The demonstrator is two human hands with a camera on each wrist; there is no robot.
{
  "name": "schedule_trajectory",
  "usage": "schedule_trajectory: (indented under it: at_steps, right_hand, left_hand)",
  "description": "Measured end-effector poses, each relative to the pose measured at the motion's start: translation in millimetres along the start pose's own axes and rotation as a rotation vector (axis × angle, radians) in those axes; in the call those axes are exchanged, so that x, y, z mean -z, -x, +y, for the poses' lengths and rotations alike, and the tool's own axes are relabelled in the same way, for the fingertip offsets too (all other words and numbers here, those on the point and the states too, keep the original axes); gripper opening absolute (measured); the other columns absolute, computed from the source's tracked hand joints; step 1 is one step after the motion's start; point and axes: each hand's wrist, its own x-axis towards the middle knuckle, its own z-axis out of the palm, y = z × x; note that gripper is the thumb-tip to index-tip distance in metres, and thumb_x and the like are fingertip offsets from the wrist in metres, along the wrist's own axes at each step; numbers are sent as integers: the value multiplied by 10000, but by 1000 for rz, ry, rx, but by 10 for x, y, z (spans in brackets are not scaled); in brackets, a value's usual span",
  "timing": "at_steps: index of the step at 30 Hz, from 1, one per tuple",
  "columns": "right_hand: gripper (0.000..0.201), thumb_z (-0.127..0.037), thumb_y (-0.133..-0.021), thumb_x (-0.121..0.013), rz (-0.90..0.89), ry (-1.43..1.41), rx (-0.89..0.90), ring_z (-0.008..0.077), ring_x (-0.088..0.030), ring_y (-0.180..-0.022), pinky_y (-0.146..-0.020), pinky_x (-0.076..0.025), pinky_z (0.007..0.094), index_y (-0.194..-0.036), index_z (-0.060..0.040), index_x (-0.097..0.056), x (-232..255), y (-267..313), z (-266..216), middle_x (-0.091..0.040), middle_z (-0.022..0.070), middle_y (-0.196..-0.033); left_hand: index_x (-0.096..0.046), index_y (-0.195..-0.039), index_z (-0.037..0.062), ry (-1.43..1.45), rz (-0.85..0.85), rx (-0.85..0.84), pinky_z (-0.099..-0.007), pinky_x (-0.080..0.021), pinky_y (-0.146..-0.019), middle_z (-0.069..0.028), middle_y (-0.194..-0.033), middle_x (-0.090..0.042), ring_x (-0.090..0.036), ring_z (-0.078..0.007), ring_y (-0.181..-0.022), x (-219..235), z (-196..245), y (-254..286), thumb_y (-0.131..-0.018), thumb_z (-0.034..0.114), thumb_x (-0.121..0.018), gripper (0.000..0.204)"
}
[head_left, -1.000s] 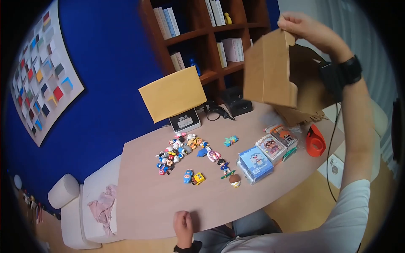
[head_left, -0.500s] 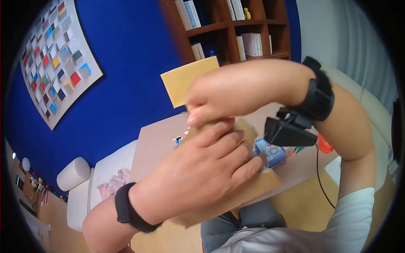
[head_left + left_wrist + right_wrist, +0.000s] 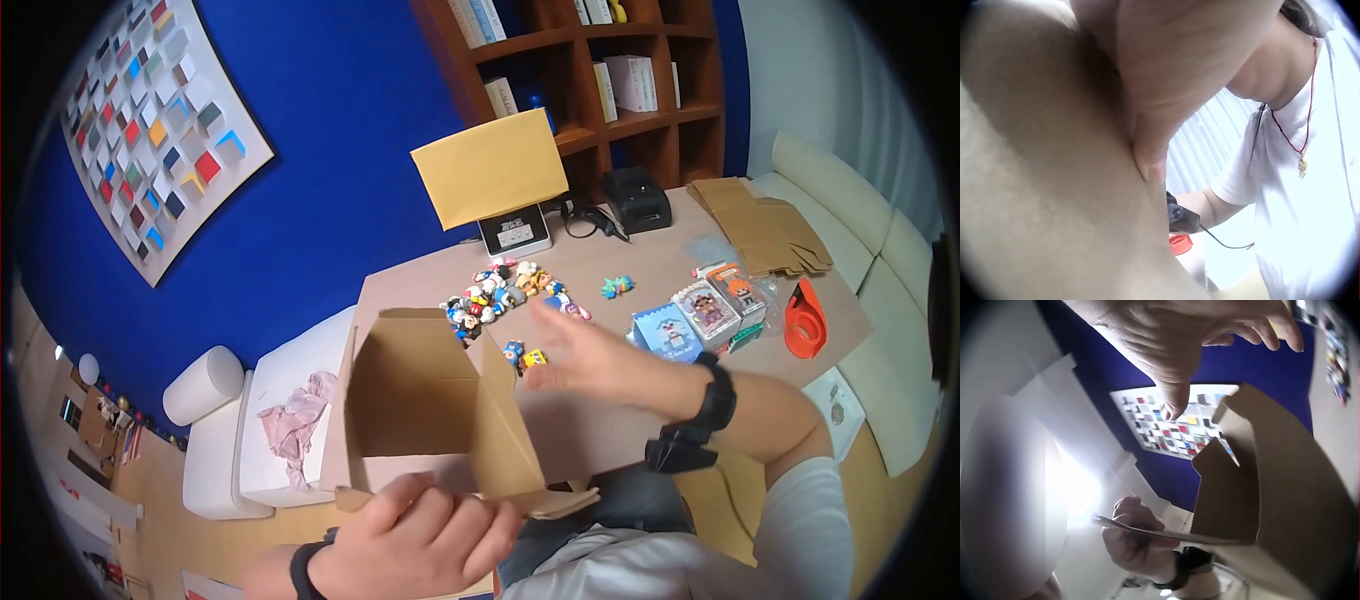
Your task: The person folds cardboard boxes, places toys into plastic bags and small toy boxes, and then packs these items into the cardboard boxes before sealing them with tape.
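A brown cardboard box [image 3: 415,400], opened out into a square shape with its flaps apart, stands tilted over the table's near edge. My left hand [image 3: 425,530] grips its near flap, fingers curled over the edge. In the left wrist view the left thumb [image 3: 1150,156] presses against a cardboard panel [image 3: 1072,187]. Right of the box, my right hand [image 3: 590,360] is in the air, fingers spread and holding nothing. The right wrist view shows that hand [image 3: 1210,337] apart from the box wall [image 3: 1297,500], with the left hand [image 3: 1135,537] at the flap's edge.
Small toy figures [image 3: 500,290] lie in a pile behind the box. To the right are small toy boxes [image 3: 705,312], a red tape dispenser [image 3: 805,320] and flattened cardboard [image 3: 765,225]. A yellow envelope [image 3: 490,168] and a black device [image 3: 637,200] stand at the back.
The right hand brought the folded cardboard from the upper right to in front of the body. Both hands met on it; it now stands opened, held by the left hand, the right hand off it.
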Motion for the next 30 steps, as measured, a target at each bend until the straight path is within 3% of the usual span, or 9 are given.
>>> schedule_trajectory:
  at_steps: [4,5,8,13,16,17,20,23,30]
  right_hand:
    - [759,-364,-835,-637,-168,-465,0,202,-423,-1167,-956,-368,322,-1348,47,-257,-284,69,69,-370,182,-1320]
    - [644,-257,-860,-611,-193,-488,-5,175,-479,-1099,-918,-404,306,-1333,39,-289,-298,42,96,-466,152,-1235]
    - [529,-136,-872,-551,-83,-354,-299,157,-514,-1054,-888,-428,294,-1319,27,-319,-198,10,178,-524,128,-1164]
    - [664,-59,-825,-448,139,5,-16,316,-414,-1233,-999,-332,343,-1412,-12,-142,-30,226,242,-360,239,-1364]
    - [692,-51,-826,-441,171,119,108,296,-370,-1273,-1025,-295,322,-1424,-27,-92,-31,356,336,-319,216,-1399]
    - [704,-20,-818,-420,171,98,123,288,-304,-1314,-1042,-262,318,-1430,-40,-73,-24,377,394,-281,196,-1426]
    - [714,7,-805,-407,178,-94,101,280,-265,-1333,-1055,-233,331,-1432,-42,-67,4,427,503,-254,190,-1439]
    - [732,10,-799,-425,112,-87,113,254,-218,-1350,-1061,-219,334,-1433,-44,-65,-38,466,582,-247,186,-1442]
    - [515,-107,-864,-515,11,-26,346,241,-253,-1330,-1052,-232,363,-1343,-32,-342,-130,373,783,-312,156,-1407]
  left_hand:
    - [-548,-849,188,28,111,-101,-273,-405,-714,58,-638,-435,-419,-114,-564,-70,75,-90,-700,159,-543,152]
    - [-550,-853,189,41,120,-100,-273,-408,-712,55,-647,-438,-419,-112,-575,-97,99,-119,-714,156,-532,144]
    - [-555,-875,199,94,112,-45,-280,-412,-694,49,-655,-432,-418,-109,-589,-176,122,-136,-722,168,-550,157]
    - [-525,-927,43,559,-125,262,-290,-440,-580,-53,-682,-507,-535,-237,-620,-431,-31,-114,-752,205,-647,267]
    - [-514,-982,51,874,-258,352,-321,-458,-587,-69,-675,-505,-547,-264,-620,-781,35,-36,-787,207,-624,273]
    - [-496,-1035,49,911,-399,400,-373,-465,-677,-83,-759,-551,-575,-271,-730,-816,62,-20,-822,232,-597,298]
    - [-522,-1054,66,769,-262,278,-429,-433,-838,-90,-896,-588,-580,-265,-864,-832,102,-22,-835,276,-581,309]
    - [-551,-1072,96,597,-340,291,-488,-339,-974,-91,-1014,-586,-552,-260,-986,-900,301,35,-838,340,-567,338]
    - [-558,-1093,77,637,-249,459,-553,-226,-1030,-145,-1250,-465,-391,-304,-1220,-1373,406,187,-800,476,-568,495]
